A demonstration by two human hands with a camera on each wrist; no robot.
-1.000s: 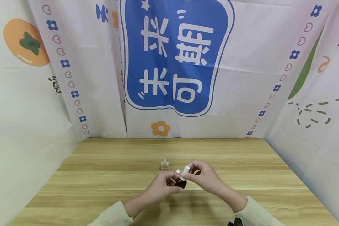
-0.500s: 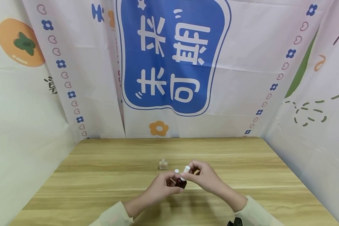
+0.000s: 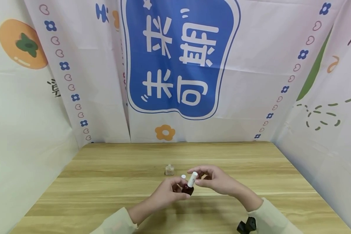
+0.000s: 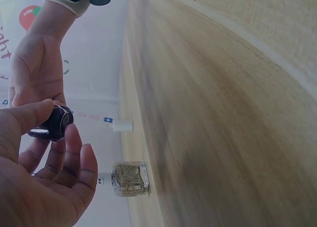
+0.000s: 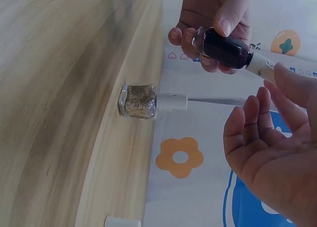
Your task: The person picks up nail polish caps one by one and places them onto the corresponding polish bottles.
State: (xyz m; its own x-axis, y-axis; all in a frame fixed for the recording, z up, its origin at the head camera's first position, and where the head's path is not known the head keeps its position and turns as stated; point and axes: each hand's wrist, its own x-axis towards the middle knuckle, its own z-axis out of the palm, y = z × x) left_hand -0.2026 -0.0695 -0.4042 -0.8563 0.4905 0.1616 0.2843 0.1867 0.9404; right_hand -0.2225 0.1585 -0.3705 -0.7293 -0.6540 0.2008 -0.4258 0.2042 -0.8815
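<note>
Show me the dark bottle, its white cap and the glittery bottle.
Dark bottle [image 5: 223,47], right wrist view, middle of its body.
White cap [image 3: 192,179], head view, middle of its side.
Glittery bottle [image 4: 130,179], left wrist view, its glass body.

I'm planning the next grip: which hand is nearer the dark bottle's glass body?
Left. The left hand grips the glass body itself. The right hand is farther from it, beside the white cap above the glass.

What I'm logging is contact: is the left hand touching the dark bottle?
Touching. The right wrist view shows it: the left hand holds the dark bottle, thumb against its side.
</note>
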